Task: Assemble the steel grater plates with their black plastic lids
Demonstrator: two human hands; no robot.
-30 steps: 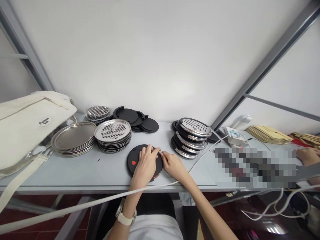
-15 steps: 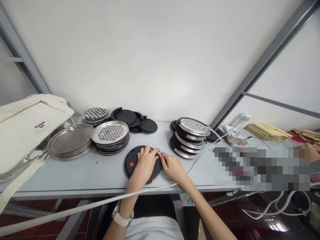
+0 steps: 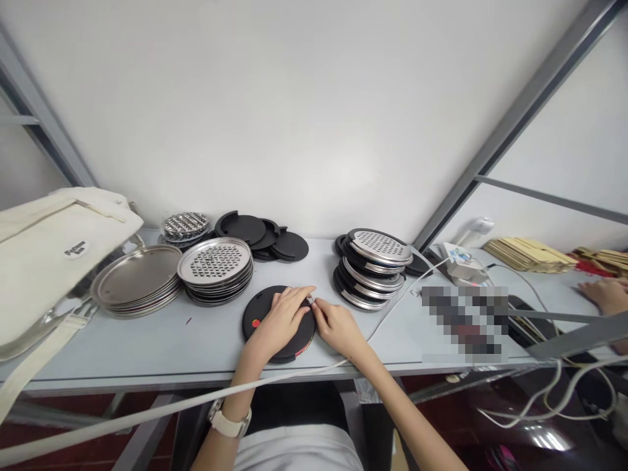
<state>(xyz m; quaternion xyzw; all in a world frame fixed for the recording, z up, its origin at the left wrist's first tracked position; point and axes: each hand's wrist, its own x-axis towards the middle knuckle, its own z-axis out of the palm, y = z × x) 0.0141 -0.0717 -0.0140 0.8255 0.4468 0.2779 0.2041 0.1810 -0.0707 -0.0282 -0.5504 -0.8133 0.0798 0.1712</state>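
Observation:
A black round disc (image 3: pixel 255 297) with a red dot and a red line along its lower right rim lies near the table's front edge. Across its top rests my left hand (image 3: pixel 279 320), fingers stretched out toward the right rim. At that rim my right hand (image 3: pixel 338 325) pinches a small pale piece (image 3: pixel 311 299), mostly covered by the fingertips. To the right stand stacked black holders with round metal graters (image 3: pixel 380 245), some with white tabs on their edges. On the left are a stack of perforated metal grater plates (image 3: pixel 216 260) and a stack of plain metal discs (image 3: pixel 140 275).
Loose black discs (image 3: pixel 290 246) and small grater plates (image 3: pixel 185 224) lie near the wall. A cream bag (image 3: pixel 44 261) occupies the left end. A white cable (image 3: pixel 196 402) crosses before the table. Cardboard pieces (image 3: pixel 527 254) and another person's hand (image 3: pixel 606 294) are at right.
My left hand's fingers have straightened and flattened over the disc. My right hand keeps its pinch at the rim. The view has shifted slightly, and the other person's hand at right has moved.

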